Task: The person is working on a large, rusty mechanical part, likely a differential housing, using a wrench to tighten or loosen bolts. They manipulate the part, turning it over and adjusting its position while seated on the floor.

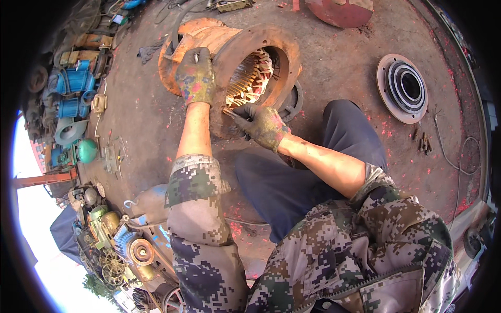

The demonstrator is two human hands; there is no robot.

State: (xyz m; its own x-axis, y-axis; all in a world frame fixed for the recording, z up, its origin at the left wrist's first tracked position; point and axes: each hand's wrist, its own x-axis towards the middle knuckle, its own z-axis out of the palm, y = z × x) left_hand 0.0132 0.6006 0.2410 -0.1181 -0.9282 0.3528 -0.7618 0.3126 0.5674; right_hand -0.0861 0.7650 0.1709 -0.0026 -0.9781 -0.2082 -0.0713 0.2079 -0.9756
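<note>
An orange, rust-stained motor housing (283, 70) lies on its side, its winding (248, 78) visible through the round flanged opening. My left hand (195, 77), in a paint-stained glove, is closed at the housing's upper left, with a short metal piece (197, 56) showing at its fingers. My right hand (261, 126), also gloved, is closed on a thin metal tool (229, 111) whose tip is at the lower left of the opening. A dark ring (296, 98) lies behind the housing's right side.
A flanged plate with concentric rings (388, 89) lies at right beside several bolts (424, 145) and a cable (464, 172). A red round plate (336, 10) is at the back. Blue motors (73, 81) and machine parts (112, 240) are piled along the left. My bent legs are below the housing.
</note>
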